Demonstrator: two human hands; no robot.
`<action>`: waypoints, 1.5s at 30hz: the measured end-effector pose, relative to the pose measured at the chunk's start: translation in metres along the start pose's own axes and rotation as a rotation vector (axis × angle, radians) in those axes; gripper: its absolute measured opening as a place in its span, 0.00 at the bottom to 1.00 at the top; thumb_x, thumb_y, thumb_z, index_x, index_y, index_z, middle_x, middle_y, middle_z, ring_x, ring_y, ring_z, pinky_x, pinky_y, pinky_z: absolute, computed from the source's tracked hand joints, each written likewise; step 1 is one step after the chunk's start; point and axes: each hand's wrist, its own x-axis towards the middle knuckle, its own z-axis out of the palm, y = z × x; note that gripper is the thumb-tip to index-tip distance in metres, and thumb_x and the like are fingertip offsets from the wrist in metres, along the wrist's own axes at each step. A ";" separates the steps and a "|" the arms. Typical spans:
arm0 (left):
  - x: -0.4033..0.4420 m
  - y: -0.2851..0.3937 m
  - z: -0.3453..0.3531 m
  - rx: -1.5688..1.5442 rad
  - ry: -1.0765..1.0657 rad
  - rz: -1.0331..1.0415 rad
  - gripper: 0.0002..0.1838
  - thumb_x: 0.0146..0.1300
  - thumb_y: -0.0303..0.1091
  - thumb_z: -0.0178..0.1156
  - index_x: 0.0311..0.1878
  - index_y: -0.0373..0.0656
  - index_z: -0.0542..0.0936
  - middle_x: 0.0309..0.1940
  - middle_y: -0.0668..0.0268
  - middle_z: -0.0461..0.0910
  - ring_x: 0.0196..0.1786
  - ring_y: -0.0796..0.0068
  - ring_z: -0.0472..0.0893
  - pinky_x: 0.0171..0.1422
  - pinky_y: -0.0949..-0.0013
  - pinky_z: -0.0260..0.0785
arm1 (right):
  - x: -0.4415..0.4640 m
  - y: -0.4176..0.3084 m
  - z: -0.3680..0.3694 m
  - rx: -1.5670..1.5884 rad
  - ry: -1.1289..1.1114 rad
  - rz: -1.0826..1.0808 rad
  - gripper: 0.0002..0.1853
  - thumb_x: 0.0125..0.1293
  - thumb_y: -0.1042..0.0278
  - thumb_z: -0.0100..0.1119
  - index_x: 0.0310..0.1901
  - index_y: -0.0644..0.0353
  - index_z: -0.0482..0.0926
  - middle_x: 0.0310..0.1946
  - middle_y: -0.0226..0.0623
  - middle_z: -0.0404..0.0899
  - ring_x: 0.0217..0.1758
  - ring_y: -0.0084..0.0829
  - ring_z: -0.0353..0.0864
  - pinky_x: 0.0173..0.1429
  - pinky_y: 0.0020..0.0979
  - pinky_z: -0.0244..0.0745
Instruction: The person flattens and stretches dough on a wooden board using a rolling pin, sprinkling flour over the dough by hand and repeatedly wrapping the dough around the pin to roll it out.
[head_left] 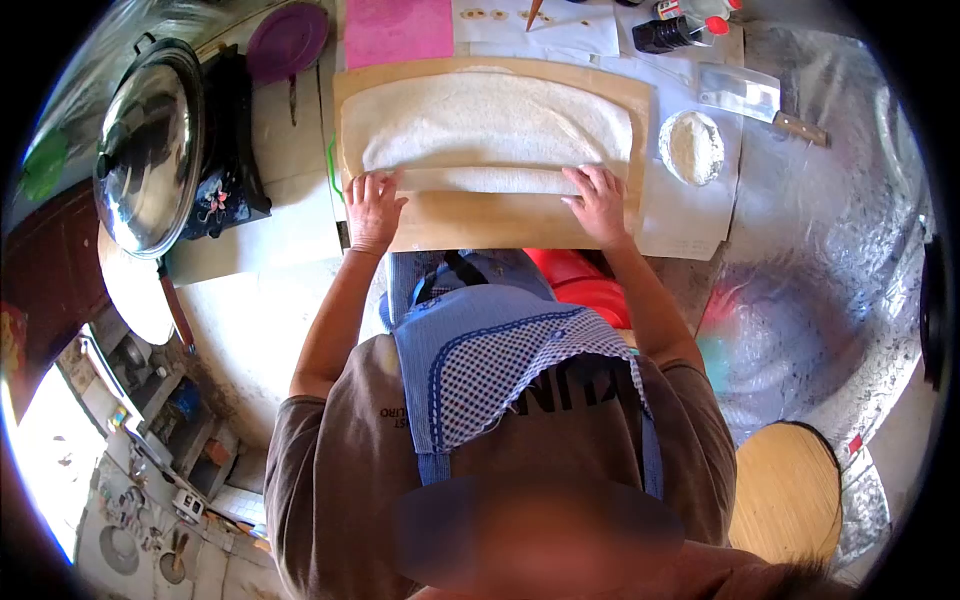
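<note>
A broad, thin sheet of pale dough (470, 115) lies on a wooden board (480, 225). Along its near edge runs a long rolling pin (485, 180), straight across the board; its middle looks wrapped in dough. My left hand (374, 208) rests over the pin's left end, fingers bent across it and thumb pointing inward. At the right end, my right hand (598, 202) curls over the pin in the same way. Both palms hide the pin's ends. The dough sheet's far side reaches almost to the board's back edge.
A bowl of flour (692, 148) and a cleaver (745, 95) lie right of the board. Dark bottles with red caps (672, 35) stand behind. To the left are a lidded metal pot (150, 150) and a purple plate (287, 42). A red seat (575, 280) is below the table.
</note>
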 end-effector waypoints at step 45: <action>-0.080 0.050 0.019 -0.322 0.159 0.041 0.19 0.57 0.32 0.65 0.54 0.49 0.81 0.52 0.64 0.79 0.59 0.58 0.76 0.71 0.49 0.61 | 0.050 0.156 -0.093 0.863 0.456 0.812 0.14 0.62 0.78 0.64 0.51 0.62 0.85 0.42 0.33 0.87 0.43 0.25 0.85 0.50 0.27 0.80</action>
